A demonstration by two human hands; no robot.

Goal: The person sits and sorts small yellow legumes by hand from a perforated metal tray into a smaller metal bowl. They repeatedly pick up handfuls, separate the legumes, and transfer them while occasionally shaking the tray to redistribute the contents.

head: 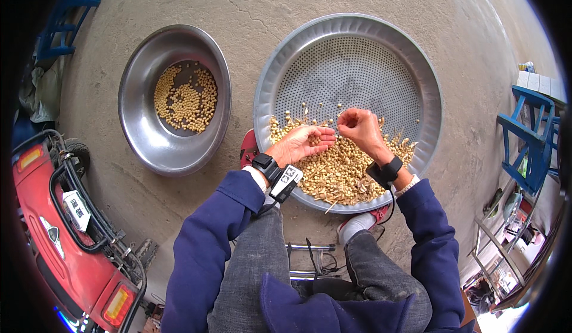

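My left hand (308, 141) is palm up over the near part of a round grey perforated sieve (348, 71), with a few soybeans (315, 140) lying in its half-curled fingers. Just right of those fingertips is my right hand (359, 129), thumb and fingers drawn together; whether a small thing is pinched there is hidden. Below both hands, a heap of pale yellow soybeans mixed with dry pods and stalk bits (344, 176) covers the sieve's near side. To the left, a steel basin (138, 109) stands on the floor, with cleaner-looking soybeans (187, 102) on its bottom.
The concrete floor (241, 2) has a crack beyond the sieve. A red vehicle's rear (58, 230) with a black rack is at left. Blue chairs (529, 131) stand at right, one more blue chair (67, 15) at upper left. My shoes touch or flank the sieve's near rim.
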